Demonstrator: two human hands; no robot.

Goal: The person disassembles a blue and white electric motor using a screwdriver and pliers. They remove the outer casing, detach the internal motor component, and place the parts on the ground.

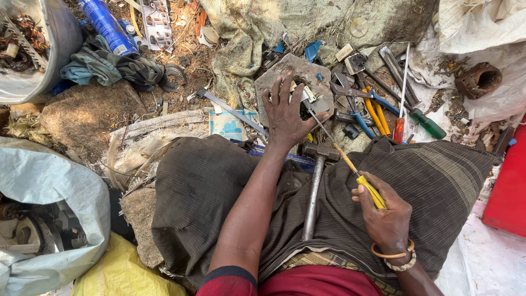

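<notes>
Two hands busy: my left hand [285, 112] spread flat, pinning metal part [313, 103] on stone [290, 71]; right hand [383, 211] fisted round yellow-handled screwdriver [339, 151], tip at part. Prying step; next needs steady leverage.

Blue spray can [107, 24], crumpled grey-green cloth [109, 66], rusty round casting [478, 80], red box [509, 189], yellow sack [118, 271]

Small metal part [307, 101] on the stone [298, 74]: mostly hidden under the left hand [285, 112]; kind cannot be told. Screwdriver [350, 164] tip: lost against that part. Hammer [315, 186] handle end: sunk in cloth folds. Red box [509, 186], right of stone: cut by edge.
</notes>
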